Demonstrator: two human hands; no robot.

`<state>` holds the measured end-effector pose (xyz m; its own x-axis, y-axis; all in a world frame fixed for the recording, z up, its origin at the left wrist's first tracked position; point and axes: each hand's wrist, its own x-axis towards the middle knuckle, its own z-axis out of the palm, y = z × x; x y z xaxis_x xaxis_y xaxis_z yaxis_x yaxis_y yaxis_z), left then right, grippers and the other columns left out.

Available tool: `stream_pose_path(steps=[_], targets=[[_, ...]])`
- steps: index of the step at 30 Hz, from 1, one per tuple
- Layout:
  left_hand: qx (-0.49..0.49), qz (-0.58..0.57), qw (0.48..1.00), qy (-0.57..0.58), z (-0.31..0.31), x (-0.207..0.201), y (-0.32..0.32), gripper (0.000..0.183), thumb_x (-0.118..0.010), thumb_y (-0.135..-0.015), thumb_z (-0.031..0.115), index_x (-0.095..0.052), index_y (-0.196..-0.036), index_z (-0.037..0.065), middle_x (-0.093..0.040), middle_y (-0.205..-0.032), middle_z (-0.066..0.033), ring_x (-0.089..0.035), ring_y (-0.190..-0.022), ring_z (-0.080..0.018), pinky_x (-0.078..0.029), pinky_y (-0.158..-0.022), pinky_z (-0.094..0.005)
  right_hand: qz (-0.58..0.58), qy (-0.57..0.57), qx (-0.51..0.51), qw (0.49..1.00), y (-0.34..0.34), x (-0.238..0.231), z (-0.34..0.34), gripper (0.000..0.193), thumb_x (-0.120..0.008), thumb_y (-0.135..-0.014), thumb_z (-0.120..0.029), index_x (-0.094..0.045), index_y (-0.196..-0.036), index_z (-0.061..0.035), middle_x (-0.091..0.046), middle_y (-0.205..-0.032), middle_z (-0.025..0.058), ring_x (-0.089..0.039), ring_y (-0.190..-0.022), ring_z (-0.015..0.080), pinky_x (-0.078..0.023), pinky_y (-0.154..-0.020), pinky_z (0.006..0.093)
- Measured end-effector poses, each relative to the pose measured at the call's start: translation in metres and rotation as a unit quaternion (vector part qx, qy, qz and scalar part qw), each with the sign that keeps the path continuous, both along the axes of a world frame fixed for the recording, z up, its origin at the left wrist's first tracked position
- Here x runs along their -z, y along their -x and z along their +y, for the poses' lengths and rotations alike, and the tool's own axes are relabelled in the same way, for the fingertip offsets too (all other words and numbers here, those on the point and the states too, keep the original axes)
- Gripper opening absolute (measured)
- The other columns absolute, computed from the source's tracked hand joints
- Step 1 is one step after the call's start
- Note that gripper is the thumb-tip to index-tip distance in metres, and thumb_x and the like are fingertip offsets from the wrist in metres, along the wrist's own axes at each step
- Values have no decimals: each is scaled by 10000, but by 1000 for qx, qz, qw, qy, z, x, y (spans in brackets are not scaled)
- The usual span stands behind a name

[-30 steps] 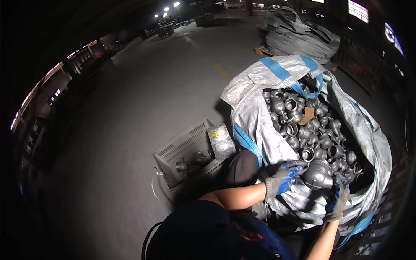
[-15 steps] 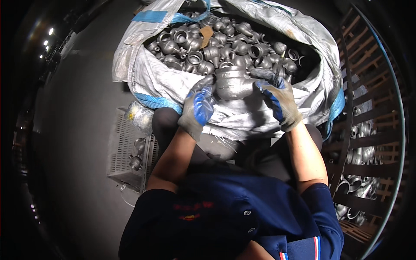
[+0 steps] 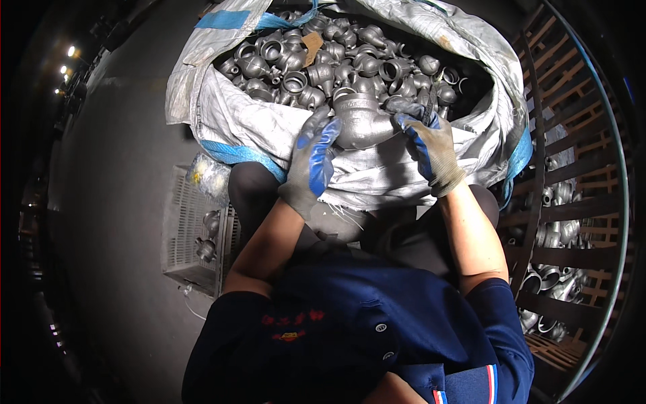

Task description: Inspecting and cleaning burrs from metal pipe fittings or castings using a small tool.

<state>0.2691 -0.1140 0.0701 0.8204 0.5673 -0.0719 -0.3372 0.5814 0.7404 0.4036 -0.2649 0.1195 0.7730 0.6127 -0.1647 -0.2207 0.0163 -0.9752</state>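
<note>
A grey cast-metal pipe fitting (image 3: 363,122), round-bodied with a collar on top, is held up between my hands over the near rim of a white woven bulk bag (image 3: 259,128). My left hand (image 3: 313,151), in a grey glove with blue coating, is closed against the fitting's left side. My right hand (image 3: 425,145), gloved alike, has its fingers bent round the fitting's right end. A dark slim tool (image 3: 431,108) stands up at the right fingers; its kind and lower part cannot be made out. Many similar castings (image 3: 293,60) fill the bag.
A scrap of brown cardboard (image 3: 312,48) lies on the castings. At left on the floor stands a grey plastic crate (image 3: 183,229) with a few fittings and a clear plastic bag (image 3: 210,178). A slatted brown bin (image 3: 572,219) holds more castings along the right.
The fitting has tilted, its right side now higher. The left fingers have straightened somewhat along its side. The right hand keeps its hold. The whole view has shifted slightly.
</note>
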Motion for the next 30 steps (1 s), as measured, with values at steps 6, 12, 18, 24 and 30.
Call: stream_pose_path(steps=[6, 12, 18, 24, 30], targets=[[-38, 48, 988, -138, -13, 8, -13, 793, -716, -769, 121, -224, -1375, -16, -328, -1335, -172, -437, -1161, -208, -415, -942, -280, 15, -42, -11, 999, 2, 12, 3, 122, -678, -787, -143, -655, -874, -61, -526, -612, -69, -387, -459, -1, -294, -410, 165], [-9, -26, 986, -166, -11, 0, -4, 739, -678, -795, 77, -225, -1370, -20, -373, -1296, -182, -463, -1134, -211, -462, -902, -304, -21, -17, 35, 999, -11, 14, -1, 90, -676, -794, -164, -646, -811, -81, -469, -569, -89, -360, -435, 5, -276, -396, 173], [26, 6, 998, -57, 10, -4, 6, 391, -513, -916, 127, -421, -1251, -51, -548, -1108, -147, -609, -835, -190, -554, -694, -304, 11, -3, 35, 999, -17, 11, -5, 156, -653, -835, -256, -643, -782, -109, -452, -565, -97, -355, -438, 6, -259, -389, 190], [-26, 60, 996, -59, 18, 3, 3, 303, -484, -927, 137, -503, -1194, -5, -598, -868, -114, -605, -583, -164, -521, -479, -251, -24, -39, -42, 998, -6, -5, -13, 146, -624, -857, -208, -645, -900, -70, -550, -691, -69, -463, -558, -1, -336, -469, 161], [-48, 131, 986, -91, 14, -8, 3, 336, -538, -905, 289, -576, -1107, 23, -570, -636, -70, -515, -412, -116, -414, -352, -221, -4, -55, -94, 994, -11, 0, -12, 171, -611, -855, -133, -622, -994, -34, -605, -800, -33, -533, -653, 17, -413, -549, 170]])
